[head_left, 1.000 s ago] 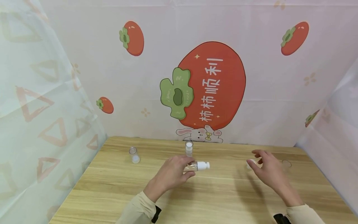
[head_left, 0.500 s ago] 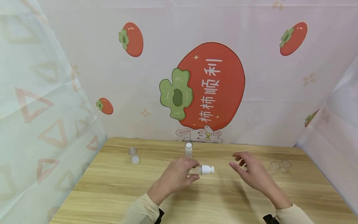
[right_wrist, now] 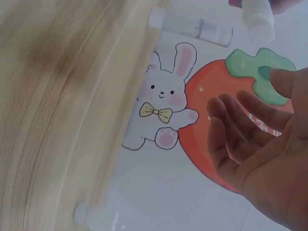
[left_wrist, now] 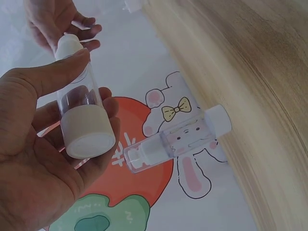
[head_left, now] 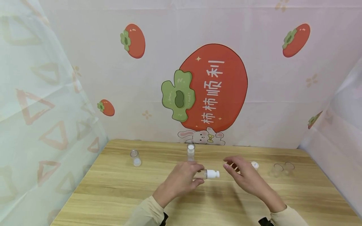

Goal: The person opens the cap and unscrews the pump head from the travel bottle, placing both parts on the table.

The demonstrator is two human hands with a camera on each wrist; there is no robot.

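Note:
In the head view my left hand (head_left: 182,177) grips a pump bottle (head_left: 213,174), tilted on its side, its white pump head pointing right. The left wrist view shows the bottle's clear body and white base, with the thumb along one side and the fingers round the other. My right hand (head_left: 243,175) hovers just right of the pump head, apart from it. Its fingers are loosely bent with nothing between them, as the right wrist view shows. Behind my left hand stands another bottle (head_left: 190,153) with a clear cover over its white top.
An uncapped clear container (head_left: 135,158) with white at its bottom stands at the table's left. Right of my right hand is a small white round piece (head_left: 255,164). Two clear caps (head_left: 278,169) stand farther right. A printed cloth (head_left: 266,94) rises behind the wooden table (head_left: 113,188).
My right hand has moved left, from beside the white round piece toward the held bottle. The left hand, still gripping the bottle, has shifted slightly right and nearer.

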